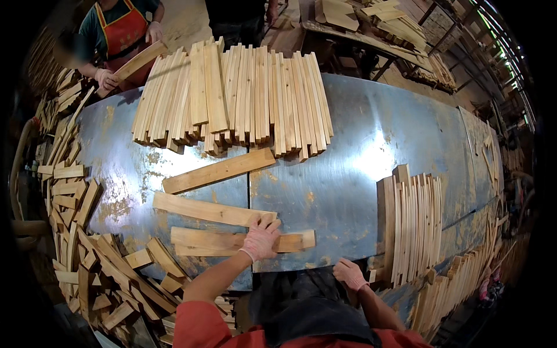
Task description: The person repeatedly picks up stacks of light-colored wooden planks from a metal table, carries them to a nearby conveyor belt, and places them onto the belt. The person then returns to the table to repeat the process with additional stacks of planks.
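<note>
- I watch through the left of two fisheye cameras worn on the person's head.
- It faces down and forward across the blue-grey table, upright and unmirrored.
- Left hand and right hand sit close below the lens, a co-worker farther off.
- Straight edges bow toward a round black rim.

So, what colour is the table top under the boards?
The table top is shiny blue-grey with tan patches; best seen in the head view.
</note>
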Demonstrator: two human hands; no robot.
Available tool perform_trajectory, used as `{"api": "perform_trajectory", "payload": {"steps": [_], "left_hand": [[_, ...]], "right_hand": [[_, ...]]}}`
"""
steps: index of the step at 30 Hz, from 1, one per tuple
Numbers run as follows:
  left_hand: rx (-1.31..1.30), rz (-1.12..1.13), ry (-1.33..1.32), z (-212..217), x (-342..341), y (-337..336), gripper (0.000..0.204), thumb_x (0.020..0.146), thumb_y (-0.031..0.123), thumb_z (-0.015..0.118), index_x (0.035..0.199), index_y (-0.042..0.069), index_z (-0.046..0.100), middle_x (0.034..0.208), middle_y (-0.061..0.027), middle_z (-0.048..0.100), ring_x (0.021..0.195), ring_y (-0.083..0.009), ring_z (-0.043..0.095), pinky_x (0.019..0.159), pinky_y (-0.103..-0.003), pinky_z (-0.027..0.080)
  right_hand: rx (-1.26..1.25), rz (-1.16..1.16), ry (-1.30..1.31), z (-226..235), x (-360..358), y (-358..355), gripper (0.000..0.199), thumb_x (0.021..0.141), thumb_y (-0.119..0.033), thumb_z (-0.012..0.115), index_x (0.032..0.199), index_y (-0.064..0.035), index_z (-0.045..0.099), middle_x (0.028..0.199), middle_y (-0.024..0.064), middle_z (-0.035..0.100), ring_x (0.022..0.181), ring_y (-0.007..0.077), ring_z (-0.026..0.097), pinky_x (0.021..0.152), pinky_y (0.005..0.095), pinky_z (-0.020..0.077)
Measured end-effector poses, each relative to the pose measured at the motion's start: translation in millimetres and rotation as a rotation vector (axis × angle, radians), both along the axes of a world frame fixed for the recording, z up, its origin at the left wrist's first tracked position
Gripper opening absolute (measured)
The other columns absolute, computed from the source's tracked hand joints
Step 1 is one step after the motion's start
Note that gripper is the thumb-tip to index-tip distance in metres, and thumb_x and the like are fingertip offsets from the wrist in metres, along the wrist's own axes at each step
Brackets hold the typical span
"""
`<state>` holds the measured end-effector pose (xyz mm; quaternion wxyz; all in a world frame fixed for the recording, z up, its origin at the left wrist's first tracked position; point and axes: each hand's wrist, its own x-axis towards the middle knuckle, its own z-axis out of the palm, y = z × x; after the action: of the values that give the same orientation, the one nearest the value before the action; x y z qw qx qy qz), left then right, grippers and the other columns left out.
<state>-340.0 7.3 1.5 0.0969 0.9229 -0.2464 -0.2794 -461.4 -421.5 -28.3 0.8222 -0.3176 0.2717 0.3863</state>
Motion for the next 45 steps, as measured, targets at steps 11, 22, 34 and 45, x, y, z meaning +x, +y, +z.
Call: {"api": "perform_trajectory", "payload": {"steps": [11,22,34,45], "left_hand": [[0.229,0.289,-0.135,-22,-13,146,0.096,0.069,0.058,0.089,0.141,0.001,0.059,0.145,-0.0149,0.057,0.151,-0.0354,0.042,0.129,-0.057,0.022],[0.397,0.361,-0.028,-24,37,159,0.065,0.082,0.035,0.082,0.139,0.011,0.06,0.14,-0.0133,0.064,0.14,-0.0365,0.056,0.126,-0.052,0.032],[0.272,0.788,0.175,29,110,146,0.07,0.088,0.048,0.08,0.144,0.008,0.067,0.15,-0.018,0.066,0.135,-0.0359,0.065,0.118,-0.05,0.047],[-0.759,1.891,-0.284,-111,271,20,0.094,0.093,0.032,0.085,0.166,-0.002,0.035,0.158,-0.0251,0.054,0.137,-0.034,0.059,0.107,-0.04,0.051]], "right_hand": [[-0.877,0.875,-0.607,-48,85,162,0.052,0.104,-0.043,0.067,0.135,-0.0013,0.064,0.124,0.0161,0.07,0.114,0.0286,0.066,0.101,0.0409,0.0508],[-0.741,0.703,-0.353,-36,132,142,0.051,0.103,-0.035,0.072,0.141,-0.0017,0.066,0.106,0.006,0.069,0.094,0.015,0.062,0.089,0.0333,0.0544],[-0.503,0.573,-0.19,-17,236,80,0.074,0.105,-0.036,0.076,0.163,0.0008,0.049,0.132,0.0085,0.07,0.106,0.0176,0.065,0.097,0.033,0.0548],[-0.789,0.264,-0.555,-22,450,46,0.034,0.103,-0.025,0.076,0.125,-0.0008,0.068,0.1,-0.0007,0.063,0.092,0.0122,0.053,0.086,0.0291,0.049]]}}
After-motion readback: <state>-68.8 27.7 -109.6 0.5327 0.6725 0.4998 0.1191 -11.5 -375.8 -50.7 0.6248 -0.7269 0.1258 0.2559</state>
